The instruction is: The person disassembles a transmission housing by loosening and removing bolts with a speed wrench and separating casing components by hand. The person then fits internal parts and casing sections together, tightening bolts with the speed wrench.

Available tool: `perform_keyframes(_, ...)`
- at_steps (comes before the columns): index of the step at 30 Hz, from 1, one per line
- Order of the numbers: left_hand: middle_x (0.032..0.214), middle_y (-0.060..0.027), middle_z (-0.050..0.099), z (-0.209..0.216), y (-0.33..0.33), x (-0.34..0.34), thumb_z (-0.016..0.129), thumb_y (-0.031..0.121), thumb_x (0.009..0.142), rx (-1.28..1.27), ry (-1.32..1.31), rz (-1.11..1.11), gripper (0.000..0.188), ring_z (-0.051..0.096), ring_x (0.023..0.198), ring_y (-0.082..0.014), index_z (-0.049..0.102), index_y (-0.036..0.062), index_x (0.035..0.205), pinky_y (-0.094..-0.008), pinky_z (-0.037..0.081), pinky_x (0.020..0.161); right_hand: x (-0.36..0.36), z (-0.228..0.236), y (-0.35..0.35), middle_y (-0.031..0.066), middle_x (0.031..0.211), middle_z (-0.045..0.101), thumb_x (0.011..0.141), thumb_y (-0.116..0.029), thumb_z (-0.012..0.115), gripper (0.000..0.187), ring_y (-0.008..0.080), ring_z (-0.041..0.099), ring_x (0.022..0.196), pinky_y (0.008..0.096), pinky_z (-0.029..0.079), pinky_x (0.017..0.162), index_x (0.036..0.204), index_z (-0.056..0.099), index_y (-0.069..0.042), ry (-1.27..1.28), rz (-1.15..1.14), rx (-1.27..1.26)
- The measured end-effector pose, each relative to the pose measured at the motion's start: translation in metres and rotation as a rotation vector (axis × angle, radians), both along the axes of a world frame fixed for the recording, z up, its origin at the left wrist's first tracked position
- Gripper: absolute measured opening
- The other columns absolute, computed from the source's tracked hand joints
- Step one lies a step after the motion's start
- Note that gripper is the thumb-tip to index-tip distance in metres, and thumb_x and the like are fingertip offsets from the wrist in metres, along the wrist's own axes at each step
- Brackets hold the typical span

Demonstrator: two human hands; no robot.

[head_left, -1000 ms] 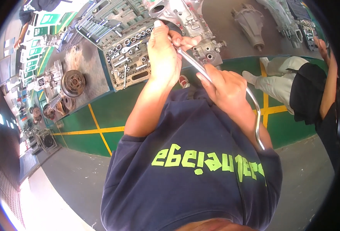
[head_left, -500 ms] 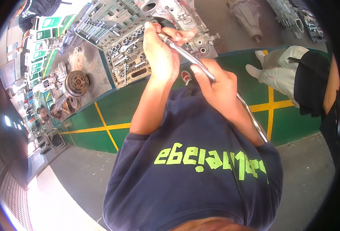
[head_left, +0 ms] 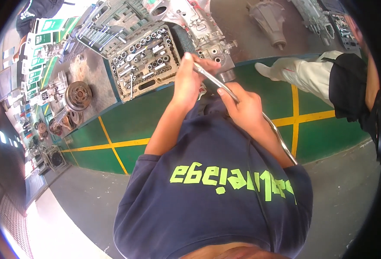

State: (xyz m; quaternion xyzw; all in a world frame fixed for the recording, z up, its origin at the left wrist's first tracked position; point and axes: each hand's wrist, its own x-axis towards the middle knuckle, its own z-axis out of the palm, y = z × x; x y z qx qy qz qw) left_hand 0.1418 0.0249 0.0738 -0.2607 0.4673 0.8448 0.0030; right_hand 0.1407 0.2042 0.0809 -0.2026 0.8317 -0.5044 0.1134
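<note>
A long, shiny steel wrench bar (head_left: 217, 82) slants in front of my chest, from upper left to lower right. My right hand (head_left: 247, 105) wraps round its middle, and the far part runs along my right forearm. At the upper end, my left hand (head_left: 187, 86) holds the bar's head between thumb and fingers. Whether a socket is fitted on that head cannot be made out. Just left of my hands lies an open socket set case (head_left: 145, 86), with rows of sockets and several small wrenches.
Beyond my hands, a metal gearbox (head_left: 203, 30) rests on the bench. A grey housing (head_left: 268, 21) lies further right. A rusty round drum (head_left: 78, 96) sits at the left. On the right, a co-worker in pale trousers (head_left: 307, 77) stands by the bench's green side.
My hands and the bar have come lower and nearer my body, uncovering more of the socket case. The co-worker's leg at the right has shifted leftward.
</note>
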Motion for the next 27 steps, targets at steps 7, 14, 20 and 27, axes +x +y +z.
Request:
perform_keyframes(7, 0.077, -0.0148, 0.063, -0.061, 0.014, 0.018, 0.034, 0.031, 0.105, 0.006, -0.193, 0.065, 0.028, 0.064, 0.072, -0.0265, 0.044, 0.0063, 0.097, -0.0401, 0.054, 0.073, 0.012, -0.017, -0.003, 0.0146, 0.086, 0.072, 0.096, -0.031, 0.063, 0.031, 0.0355, 0.070, 0.075, 0.0413, 0.054, 0.064, 0.122, 0.067, -0.015, -0.050, 0.072, 0.204)
perform_keyframes(14, 0.118, -0.0201, 0.066, -0.093, -0.039, 0.028, 0.027, 0.044, 0.108, -0.030, -0.003, -0.116, 0.050, 0.064, 0.111, -0.0279, 0.047, 0.0018, 0.127, -0.0401, 0.050, 0.095, -0.013, -0.012, -0.032, 0.0196, 0.096, 0.072, 0.096, -0.025, 0.065, 0.030, 0.0253, 0.073, 0.077, 0.0351, 0.054, 0.068, 0.122, 0.068, -0.012, -0.277, 0.004, 0.111)
perform_keyframes(20, 0.156, -0.0233, 0.031, -0.269, -0.177, 0.115, 0.048, 0.051, 0.100, 0.096, -0.700, 0.433, 0.076, 0.050, 0.128, -0.0398, 0.020, 0.0050, 0.155, -0.0535, 0.053, 0.090, -0.058, -0.017, -0.028, 0.0219, 0.078, 0.068, 0.096, -0.037, 0.061, 0.034, 0.0389, 0.068, 0.073, 0.0448, 0.053, 0.067, 0.124, 0.069, -0.019, 0.054, -0.089, 0.659)
perform_keyframes(27, 0.129, -0.0199, 0.052, -0.330, -0.229, 0.132, 0.042, 0.039, 0.106, 0.147, -0.699, 0.435, 0.049, 0.064, 0.099, -0.0336, 0.040, 0.0031, 0.140, -0.0481, 0.059, 0.079, -0.078, -0.010, -0.073, 0.0223, 0.083, 0.069, 0.095, -0.037, 0.061, 0.032, 0.0419, 0.068, 0.080, 0.0484, 0.053, 0.071, 0.118, 0.071, -0.017, -0.034, -0.107, 0.908)
